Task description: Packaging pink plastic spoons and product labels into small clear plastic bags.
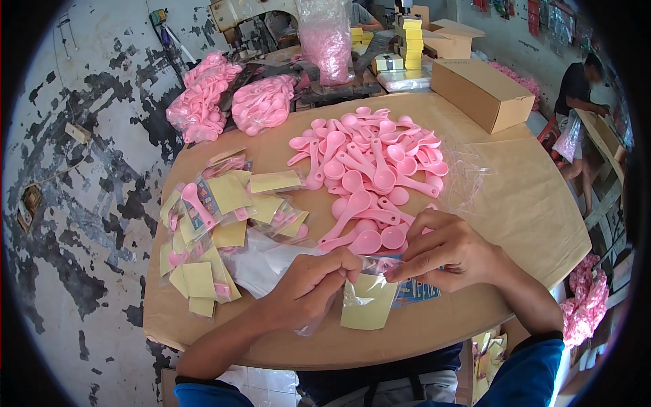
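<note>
Table: one bagged card between fingers

Clear plastic bag with a yellow card, just on the near side of the pink spoon pile.
The bag is thin, shiny and wrinkled, with pink showing at its end toward the pile; the pale, squarish card sits slightly tilted, at the end away from the pile.
</note>
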`<control>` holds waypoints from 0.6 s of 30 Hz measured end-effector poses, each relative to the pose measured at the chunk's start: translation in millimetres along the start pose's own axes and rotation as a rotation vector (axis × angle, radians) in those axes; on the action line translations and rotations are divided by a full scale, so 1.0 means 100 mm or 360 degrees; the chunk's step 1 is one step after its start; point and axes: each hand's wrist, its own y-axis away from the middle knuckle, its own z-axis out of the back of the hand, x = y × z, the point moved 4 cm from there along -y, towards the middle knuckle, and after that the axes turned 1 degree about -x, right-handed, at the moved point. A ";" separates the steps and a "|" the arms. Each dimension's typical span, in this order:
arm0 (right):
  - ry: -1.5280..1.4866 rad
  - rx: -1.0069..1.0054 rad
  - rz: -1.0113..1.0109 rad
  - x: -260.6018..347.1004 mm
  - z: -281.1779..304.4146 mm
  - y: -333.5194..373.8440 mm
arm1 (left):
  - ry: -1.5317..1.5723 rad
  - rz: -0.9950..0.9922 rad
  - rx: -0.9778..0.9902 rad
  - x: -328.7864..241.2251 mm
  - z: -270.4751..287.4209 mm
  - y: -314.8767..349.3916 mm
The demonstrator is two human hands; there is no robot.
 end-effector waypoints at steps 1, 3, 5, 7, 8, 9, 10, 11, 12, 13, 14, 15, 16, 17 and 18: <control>0.0032 0.0015 0.0012 0.01 0.00 -0.01 | 0.0029 0.0031 0.0008 0.01 0.00 0.00; 0.0063 0.0026 0.0024 0.01 -0.01 -0.01 | 0.0071 -0.0082 -0.0016 0.11 -0.01 0.00; 0.0083 0.0012 0.0043 0.02 -0.01 0.00 | 0.0109 -0.0200 -0.0045 0.09 -0.03 0.02; 0.0081 0.0012 0.0053 0.02 0.01 0.00 | 0.0041 -0.0007 -0.0027 0.03 -0.07 0.00; 0.0083 0.0013 0.0060 0.02 0.02 0.00 | 0.0039 -0.0008 -0.0030 0.02 -0.08 -0.02; 0.0081 0.0015 0.0055 0.01 0.03 0.00 | -0.0019 -0.0017 -0.0086 0.01 -0.09 -0.03; 0.0123 0.0024 0.0115 0.00 0.05 0.00 | -0.0076 -0.0028 -0.0143 0.00 -0.09 -0.04; 0.0165 0.0034 0.0175 -0.01 0.07 0.00 | -0.0071 -0.0028 -0.0142 0.02 -0.08 -0.04; 0.0172 0.0038 0.0170 -0.01 0.08 0.00 | 0.0070 0.0081 -0.0141 0.08 -0.06 -0.03; 0.0068 -0.0052 0.0077 -0.04 0.11 0.00 | 0.0211 0.0189 -0.0140 0.13 -0.05 -0.02; -0.0035 -0.0143 -0.0015 -0.05 0.14 0.00 | 0.0216 0.0179 -0.0140 0.15 -0.08 -0.02; -0.0032 -0.0134 -0.0006 0.03 0.13 -0.03 | 0.0376 0.0189 -0.0184 0.16 -0.09 0.00; -0.0204 -0.0105 -0.0357 0.06 0.08 -0.06 | 0.0534 0.0196 -0.0230 0.16 -0.10 0.01; -0.0372 -0.0073 -0.0707 0.07 0.02 -0.06 | 0.0532 0.0186 -0.0245 0.12 -0.12 0.01; -0.0360 -0.0067 -0.0693 0.10 -0.02 -0.07 | 0.0526 0.0147 -0.0253 0.07 -0.13 -0.02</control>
